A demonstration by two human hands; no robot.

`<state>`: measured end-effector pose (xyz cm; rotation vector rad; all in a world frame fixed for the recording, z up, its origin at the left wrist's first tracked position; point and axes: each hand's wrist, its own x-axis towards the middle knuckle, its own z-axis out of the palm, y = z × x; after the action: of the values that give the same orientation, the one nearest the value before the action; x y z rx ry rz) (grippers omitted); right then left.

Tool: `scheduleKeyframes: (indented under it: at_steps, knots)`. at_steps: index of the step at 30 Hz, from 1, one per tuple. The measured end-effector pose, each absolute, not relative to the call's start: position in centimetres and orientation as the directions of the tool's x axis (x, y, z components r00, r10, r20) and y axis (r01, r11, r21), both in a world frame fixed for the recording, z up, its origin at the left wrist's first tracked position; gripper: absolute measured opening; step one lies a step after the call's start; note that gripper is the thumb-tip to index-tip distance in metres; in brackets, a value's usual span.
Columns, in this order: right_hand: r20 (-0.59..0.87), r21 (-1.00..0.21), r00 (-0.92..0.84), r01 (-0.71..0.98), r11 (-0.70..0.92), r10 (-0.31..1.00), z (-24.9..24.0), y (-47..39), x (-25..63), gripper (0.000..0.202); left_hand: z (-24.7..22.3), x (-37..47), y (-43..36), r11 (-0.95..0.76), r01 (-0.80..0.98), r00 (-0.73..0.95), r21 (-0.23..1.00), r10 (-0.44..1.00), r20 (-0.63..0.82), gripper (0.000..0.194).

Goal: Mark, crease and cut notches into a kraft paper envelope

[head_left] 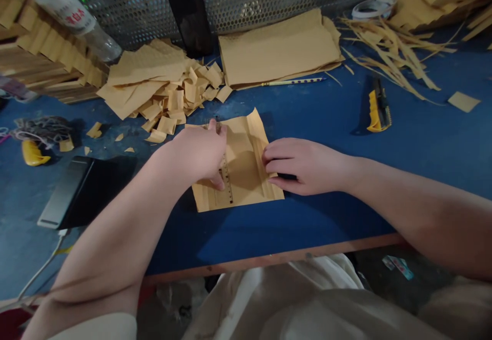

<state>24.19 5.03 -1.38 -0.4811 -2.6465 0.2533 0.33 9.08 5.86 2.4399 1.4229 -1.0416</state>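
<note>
A small sheet of brown kraft paper point(244, 148) lies on the blue tabletop in front of me, its right side creased and partly raised. My left hand point(202, 150) presses a clear ruler point(228, 184) down on the left part of the sheet, thumb near me and fingers toward the far edge. Much of the ruler is hidden beneath that hand. At the sheet's right edge, my right hand point(298, 163) has its curled fingers on the folded strip. The fingertips are partly hidden there.
Paper scraps point(184, 91) pile up behind my left hand. Beyond the sheet lie a stack of brown paper point(280, 48) and a pencil point(294, 81). A yellow utility knife point(378, 107) and paper strips point(400, 53) are at right, a power bank point(82, 191) at left.
</note>
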Motion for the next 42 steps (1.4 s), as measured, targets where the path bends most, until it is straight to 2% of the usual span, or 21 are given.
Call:
scheduleKeyframes:
  at_steps: [4,8,14,21,29,38,40,42]
  knots:
    - [0.401,-0.254,-0.836,0.292,0.922,0.375,-1.4,5.1,24.3,0.023,6.2,0.3,8.9,-0.549,0.805,0.313,-0.225,0.715,-0.625,0.144]
    - [0.414,-0.261,-0.825,0.297,0.918,0.385,-1.3,5.3,24.4,0.019,6.4,0.3,8.8,-0.558,0.8,0.329,-0.222,0.716,-0.615,0.138]
    - [0.428,-0.269,-0.807,0.316,0.91,0.407,-1.3,6.2,25.4,0.015,6.2,0.4,8.8,-0.54,0.804,0.296,-0.249,0.727,-0.62,0.147]
    - [0.417,-0.243,-0.772,0.414,0.877,0.48,-1.6,7.0,26.3,0.022,6.6,1.0,8.4,-0.513,0.814,0.259,-0.271,0.739,-0.622,0.144]
    - [0.373,-0.288,-0.771,0.432,0.855,0.516,-1.6,6.7,26.1,0.022,7.6,2.5,6.4,-0.538,0.816,0.312,-0.21,0.716,-0.624,0.126]
    - [0.345,-0.312,-0.747,0.48,0.82,0.568,-1.3,6.7,26.2,0.024,7.5,4.6,3.9,-0.613,0.78,0.389,-0.125,0.631,-0.671,0.14]
    - [0.32,-0.359,-0.721,0.507,0.783,0.614,-1.2,6.5,26.2,0.027,7.6,4.4,4.1,-0.62,0.775,0.402,-0.122,0.633,-0.662,0.135]
    - [0.304,-0.419,-0.692,0.519,0.745,0.654,-1.2,6.1,25.9,0.029,7.8,3.8,4.6,-0.626,0.766,0.412,-0.142,0.649,-0.639,0.114]
